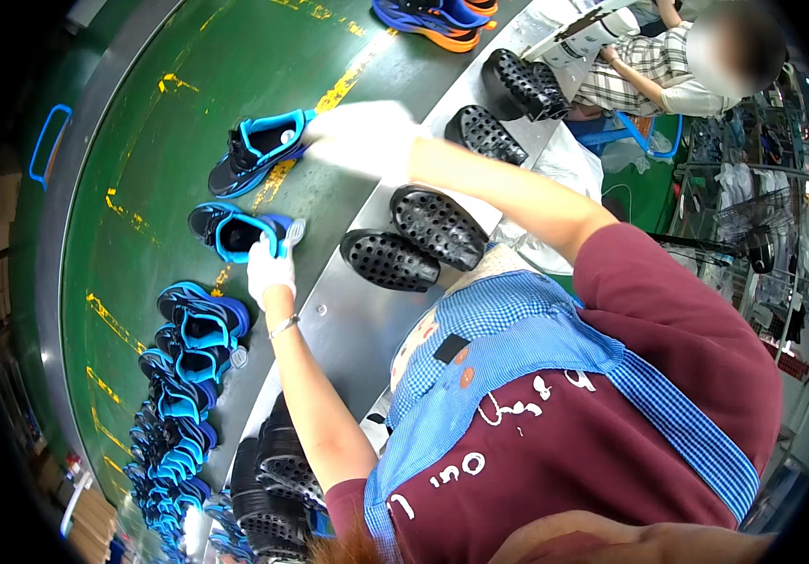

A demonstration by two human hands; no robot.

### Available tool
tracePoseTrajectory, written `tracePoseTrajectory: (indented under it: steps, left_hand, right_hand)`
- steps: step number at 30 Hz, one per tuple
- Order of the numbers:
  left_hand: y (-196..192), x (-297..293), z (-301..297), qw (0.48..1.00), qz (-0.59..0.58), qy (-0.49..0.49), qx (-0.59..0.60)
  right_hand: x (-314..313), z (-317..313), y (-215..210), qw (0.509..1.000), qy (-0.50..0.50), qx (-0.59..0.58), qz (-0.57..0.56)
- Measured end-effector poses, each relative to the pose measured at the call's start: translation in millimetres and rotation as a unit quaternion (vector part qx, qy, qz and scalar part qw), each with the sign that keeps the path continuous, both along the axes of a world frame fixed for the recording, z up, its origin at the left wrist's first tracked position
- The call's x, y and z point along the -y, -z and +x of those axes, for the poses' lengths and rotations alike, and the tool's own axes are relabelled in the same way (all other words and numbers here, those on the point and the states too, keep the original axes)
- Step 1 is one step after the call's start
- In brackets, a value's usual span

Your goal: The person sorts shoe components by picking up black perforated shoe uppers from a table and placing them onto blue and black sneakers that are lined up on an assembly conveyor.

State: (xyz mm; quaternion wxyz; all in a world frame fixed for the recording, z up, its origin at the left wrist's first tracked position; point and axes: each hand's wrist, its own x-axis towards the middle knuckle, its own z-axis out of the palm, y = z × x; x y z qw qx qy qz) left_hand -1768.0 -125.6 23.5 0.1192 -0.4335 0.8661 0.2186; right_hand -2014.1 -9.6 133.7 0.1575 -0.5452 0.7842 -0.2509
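Observation:
My left hand (271, 273), in a white glove, pinches the heel collar of a black and blue sneaker (221, 230) on the green belt. A pale tag hangs at that shoe's heel. Farther up the belt lies another black sneaker (254, 155) with a blue collar and sole. My right hand (362, 141), also gloved in white, is at its heel; motion smears the fingers, so I cannot tell whether they grip it. Beside my hands, a pair of black shoe lasts (437, 226), dotted with holes, rests on the metal ledge (320, 310).
Many blue and black sneakers (179, 404) line the belt at lower left. Orange and blue sneakers (437, 23) sit at the top. More dotted black lasts (489, 136) stand on the ledge, others (278, 479) near my left elbow. A person (649, 70) works at upper right.

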Motion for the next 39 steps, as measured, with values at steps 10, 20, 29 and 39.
tracePoseTrajectory:
  steps: [10, 20, 29, 39]
  left_hand:
    - [-41.2, -62.1, 25.7, 0.971, -0.110, -0.123, -0.173]
    - [-49.3, -114.8, 11.4, 0.955, -0.056, -0.183, -0.225]
    - [-54.1, -128.5, -10.4, 0.960, -0.091, -0.156, -0.216]
    - [-78.2, -131.4, -80.8, 0.842, 0.289, -0.210, -0.403]
  right_hand:
    - [-261.2, -144.8, 23.1, 0.939, 0.277, -0.174, 0.109]
    - [-275.0, -175.5, 40.6, 0.965, 0.212, -0.114, 0.108]
    - [-283.8, -188.5, 26.4, 0.969, 0.200, -0.105, 0.097]
    - [-225.7, -123.4, -48.2, 0.994, 0.069, 0.016, -0.082]
